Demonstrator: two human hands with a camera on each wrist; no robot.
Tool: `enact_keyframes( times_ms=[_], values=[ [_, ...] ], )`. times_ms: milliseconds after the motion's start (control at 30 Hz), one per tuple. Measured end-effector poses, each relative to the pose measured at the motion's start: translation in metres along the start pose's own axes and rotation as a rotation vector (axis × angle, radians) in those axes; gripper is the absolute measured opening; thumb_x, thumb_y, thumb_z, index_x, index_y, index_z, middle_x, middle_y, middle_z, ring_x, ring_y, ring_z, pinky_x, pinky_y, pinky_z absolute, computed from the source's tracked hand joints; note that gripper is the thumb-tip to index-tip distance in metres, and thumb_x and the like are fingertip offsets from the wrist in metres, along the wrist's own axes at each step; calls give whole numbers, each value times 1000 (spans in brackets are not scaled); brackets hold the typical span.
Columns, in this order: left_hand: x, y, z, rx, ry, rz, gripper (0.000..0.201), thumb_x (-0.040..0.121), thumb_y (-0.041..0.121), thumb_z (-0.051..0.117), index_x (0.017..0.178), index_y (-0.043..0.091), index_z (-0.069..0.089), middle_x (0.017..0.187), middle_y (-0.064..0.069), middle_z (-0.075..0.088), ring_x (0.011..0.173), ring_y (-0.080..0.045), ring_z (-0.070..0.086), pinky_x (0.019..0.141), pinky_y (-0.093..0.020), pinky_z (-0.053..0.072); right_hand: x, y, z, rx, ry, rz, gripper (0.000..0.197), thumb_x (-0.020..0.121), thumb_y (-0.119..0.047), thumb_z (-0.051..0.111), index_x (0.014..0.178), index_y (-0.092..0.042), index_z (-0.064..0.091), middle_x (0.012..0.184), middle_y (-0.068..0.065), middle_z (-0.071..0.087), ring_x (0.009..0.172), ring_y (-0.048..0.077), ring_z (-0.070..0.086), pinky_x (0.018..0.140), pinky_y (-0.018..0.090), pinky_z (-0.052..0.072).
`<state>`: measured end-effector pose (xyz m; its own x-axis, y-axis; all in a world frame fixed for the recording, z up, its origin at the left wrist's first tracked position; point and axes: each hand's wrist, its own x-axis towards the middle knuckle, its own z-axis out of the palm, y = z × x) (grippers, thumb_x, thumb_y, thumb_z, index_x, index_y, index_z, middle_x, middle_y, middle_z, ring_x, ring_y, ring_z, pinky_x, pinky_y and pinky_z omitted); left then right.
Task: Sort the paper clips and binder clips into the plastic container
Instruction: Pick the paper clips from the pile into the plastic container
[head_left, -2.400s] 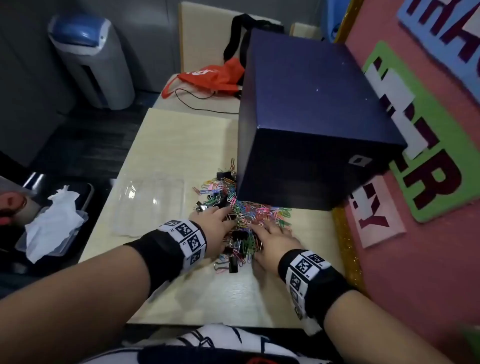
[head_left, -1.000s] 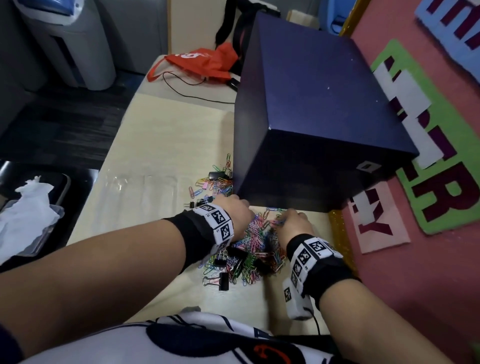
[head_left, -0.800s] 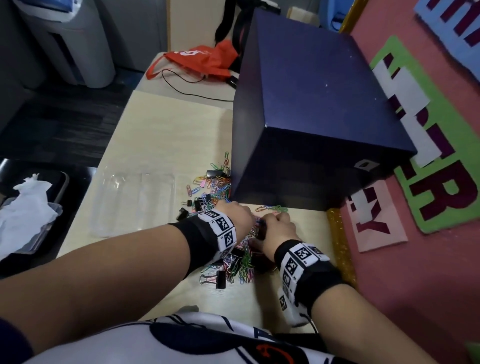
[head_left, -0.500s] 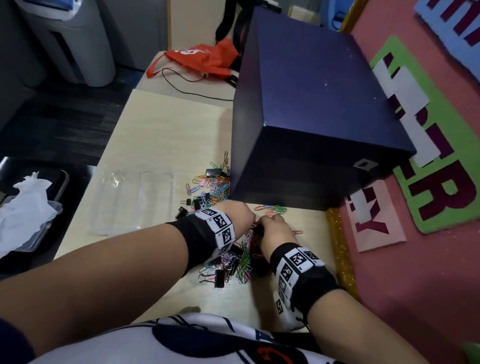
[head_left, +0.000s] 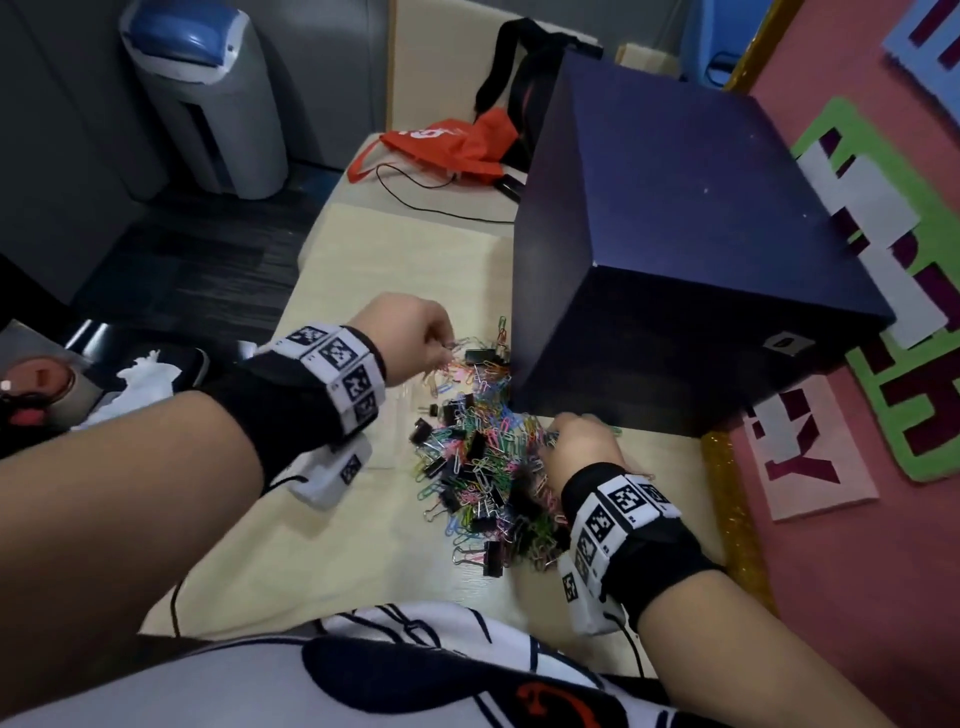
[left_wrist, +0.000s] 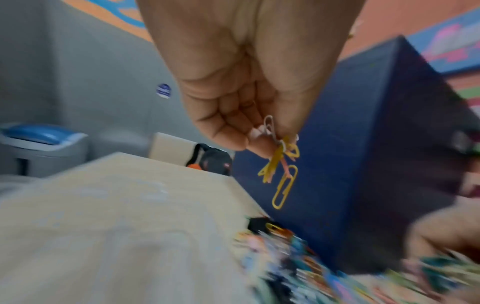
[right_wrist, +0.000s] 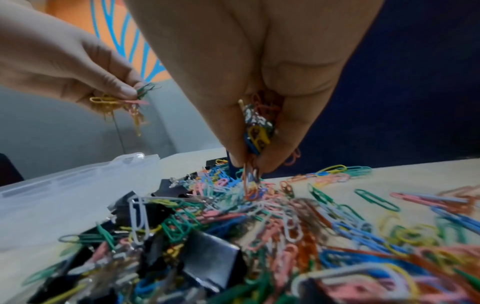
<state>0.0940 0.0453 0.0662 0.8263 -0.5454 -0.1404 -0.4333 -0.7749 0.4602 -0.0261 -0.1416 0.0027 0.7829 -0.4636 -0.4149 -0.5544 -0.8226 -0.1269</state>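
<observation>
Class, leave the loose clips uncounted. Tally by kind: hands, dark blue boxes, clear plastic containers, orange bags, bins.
Hands: 2 (left hand, right hand)
Dark blue box: 1
Clear plastic container: 1
Orange bag: 1
Bin: 1
Total: 6

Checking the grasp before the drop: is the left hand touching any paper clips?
Touching. In the left wrist view the left hand pinches a small bunch of paper clips at its fingers, one yellow clip dangling below.

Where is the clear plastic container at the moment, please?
In the right wrist view, the plastic container lies on the table at the left, beside the clip pile and below the raised left hand.
</observation>
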Motion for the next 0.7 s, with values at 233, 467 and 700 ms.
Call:
enact_keyframes(
  times_ms=[233, 467, 700],
  values=[
    [-13, -70, -30, 356, -133, -231, 12, 83, 27, 70, 90, 18, 72, 92, -1, 71, 90, -21, 65, 74, -26, 48, 2, -20, 1, -60, -16, 8, 37, 92, -12, 56, 128, -10, 52, 132, 16, 45, 115, 31, 54, 88, 32, 46],
    [-12, -90, -6, 519, -329, -275, 24, 90, 30, 58, 102, 16, 73, 101, -3, 71, 94, -22, 66, 76, -30, 52, 8, -20, 1, -128, -80, 38, 40, 93, -14, 55, 132, -9, 50, 132, 16, 46, 119, 29, 50, 92, 34, 46],
    [-17, -92, 12, 740, -280, 89, 50, 84, 6, 57, 123, 36, 50, 127, 4, 45, 114, -22, 44, 80, -34, 44, 10, -15, 2, -155, -87, 54, 41, 92, -15, 56, 133, -12, 51, 131, 14, 50, 118, 28, 52, 93, 33, 47]
  ],
)
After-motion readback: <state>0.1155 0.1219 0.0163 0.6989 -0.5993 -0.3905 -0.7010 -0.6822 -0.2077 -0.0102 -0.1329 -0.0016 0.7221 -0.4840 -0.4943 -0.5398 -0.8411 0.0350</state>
